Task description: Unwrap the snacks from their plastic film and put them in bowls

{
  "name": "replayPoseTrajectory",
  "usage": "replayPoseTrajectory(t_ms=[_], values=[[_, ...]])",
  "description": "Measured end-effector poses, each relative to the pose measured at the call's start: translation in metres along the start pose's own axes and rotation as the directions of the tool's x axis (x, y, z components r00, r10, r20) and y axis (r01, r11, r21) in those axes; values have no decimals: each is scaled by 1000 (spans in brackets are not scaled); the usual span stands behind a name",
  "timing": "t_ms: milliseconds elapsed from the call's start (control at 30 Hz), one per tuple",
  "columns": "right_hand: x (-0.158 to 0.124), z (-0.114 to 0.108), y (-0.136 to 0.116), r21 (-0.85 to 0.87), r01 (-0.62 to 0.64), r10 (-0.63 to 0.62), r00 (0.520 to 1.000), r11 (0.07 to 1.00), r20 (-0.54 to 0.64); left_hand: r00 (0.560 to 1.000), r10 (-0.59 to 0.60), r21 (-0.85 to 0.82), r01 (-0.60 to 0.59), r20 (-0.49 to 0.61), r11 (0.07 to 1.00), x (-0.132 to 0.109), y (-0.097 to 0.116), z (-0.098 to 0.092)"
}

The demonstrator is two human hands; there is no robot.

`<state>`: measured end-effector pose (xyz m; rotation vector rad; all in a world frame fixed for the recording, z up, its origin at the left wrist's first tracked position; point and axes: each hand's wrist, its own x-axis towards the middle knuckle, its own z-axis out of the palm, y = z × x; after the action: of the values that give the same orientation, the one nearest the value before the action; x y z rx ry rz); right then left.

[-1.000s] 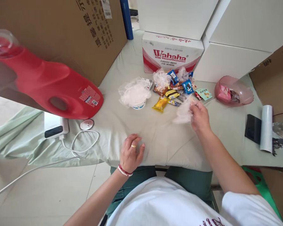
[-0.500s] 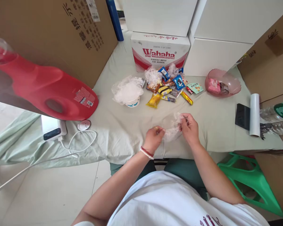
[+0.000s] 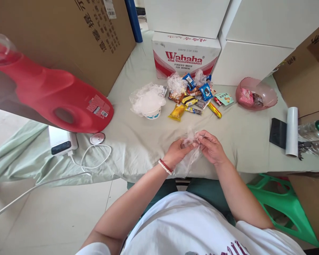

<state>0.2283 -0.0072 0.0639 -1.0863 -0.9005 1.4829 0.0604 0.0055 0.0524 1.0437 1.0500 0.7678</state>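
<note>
A thin, clear plastic bag [image 3: 190, 158] is bunched between my two hands, just above the cloth near the table's front edge. My left hand [image 3: 177, 151] grips it from the left, thumb reaching toward the other hand. From the right, my right hand [image 3: 211, 147] pinches the bag's upper part with thumb and forefinger. Beyond them lies a pile of wrapped snacks, including a yellow packet [image 3: 177, 112] and a blue packet [image 3: 206, 91]. Left of the pile, a white paper tub [image 3: 152, 113] stands with crumpled plastic film [image 3: 146, 99] over it.
A pink bowl [image 3: 271, 101] with packets stands at right, near a white roll [image 3: 291, 132]. At left are a red detergent bottle [image 3: 69, 92] and a white power bank [image 3: 62, 140] with its cable. A Wahaha carton [image 3: 186, 53] is at the back.
My hands have come closer together and nearly meet. The plastic bag, earlier stretched between them, is now gathered, with its lower part hanging toward me. The view has shifted slightly.
</note>
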Motion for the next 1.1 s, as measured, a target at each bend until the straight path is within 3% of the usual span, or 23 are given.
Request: replayPoseTrajectory(t_ms=[100, 167, 233, 367, 533, 600, 700, 833, 933, 1100], values=[[-2, -8, -6, -28, -44, 44, 999, 999, -11, 989, 19, -164, -42, -144, 986, 6, -2, -6], [-3, -22, -11, -64, -76, 72, 996, 995, -58, 968, -63, -282, -8, -241, 959, 7, -2, -13], [-2, -39, -13, -121, -130, 118, 988, 984, -99, 958, -142, -351, 47, -250, 935, 7, -2, -19], [1, -61, -9, -164, -179, 144, 969, 970, -202, 952, -132, -251, 61, -276, 966, 10, -6, -21], [-6, -47, 5, -137, -145, 94, 942, 980, -323, 919, 25, -35, -43, -393, 998, 16, -18, -11], [-8, -40, 11, -240, -143, 57, 941, 960, -333, 931, 61, -40, -80, -359, 996, 17, -22, -9], [-9, -41, 16, -351, -165, 41, 941, 922, -335, 961, 15, -163, -63, -276, 985, 16, -20, -15], [-10, -52, 13, -220, -106, 26, 940, 970, -341, 974, -45, -350, -37, -224, 936, 15, -10, -37], [-14, -55, 8, -112, -128, 91, 952, 985, -293, 980, -51, -427, -36, -191, 904, 14, -3, -52], [-21, -52, -1, -129, -113, 75, 960, 985, -271, 962, -114, -443, -7, -247, 896, 20, -3, -61]])
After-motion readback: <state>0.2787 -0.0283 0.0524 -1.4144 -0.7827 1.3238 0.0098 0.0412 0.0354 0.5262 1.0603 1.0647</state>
